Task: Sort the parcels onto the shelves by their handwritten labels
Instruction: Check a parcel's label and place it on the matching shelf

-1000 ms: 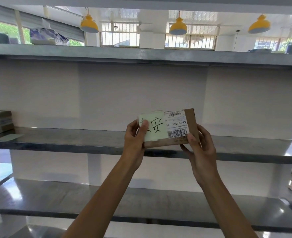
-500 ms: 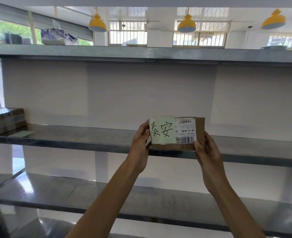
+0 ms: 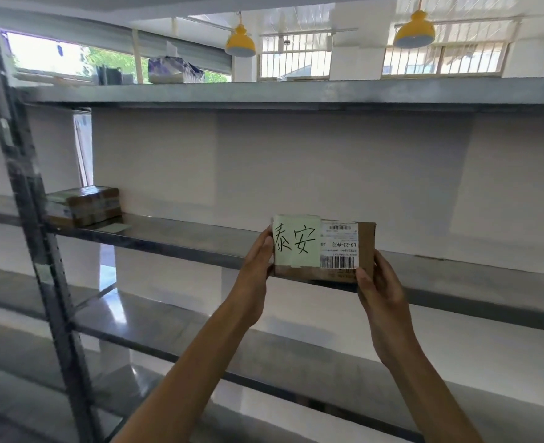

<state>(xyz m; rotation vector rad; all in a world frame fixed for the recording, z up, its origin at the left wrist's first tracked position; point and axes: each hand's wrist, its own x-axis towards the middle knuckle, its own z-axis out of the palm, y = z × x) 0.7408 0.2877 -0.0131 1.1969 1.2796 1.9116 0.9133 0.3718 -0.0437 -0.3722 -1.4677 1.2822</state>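
both hands, left hand (image 3: 257, 260) and right hand (image 3: 376, 282), clasp a cardboard parcel (image 3: 325, 247) labelled 泰安, unplaced before the middle shelf (image 3: 184, 235), well right of stacked parcels (image 3: 83, 204) already shelved.

- The parcel (image 3: 365, 251) that I hold is of brown cardboard, matt and a little rough, with a strip of glossy tape along its lower edge.
- On its front there is a pale green paper note (image 3: 296, 241), matt, with black ink writing, and a white printed label (image 3: 339, 244) that looks smooth.
- The middle shelf (image 3: 184, 238) is grey metal, smooth, with a soft shine that reflects the light.
- The upright post (image 3: 37, 238) is dark metal with a row of holes, duller than the shelves.
- The stacked boxes (image 3: 83, 204) are brown cardboard under shiny clear tape.
- The hanging lamps (image 3: 240, 43) are glossy yellow.
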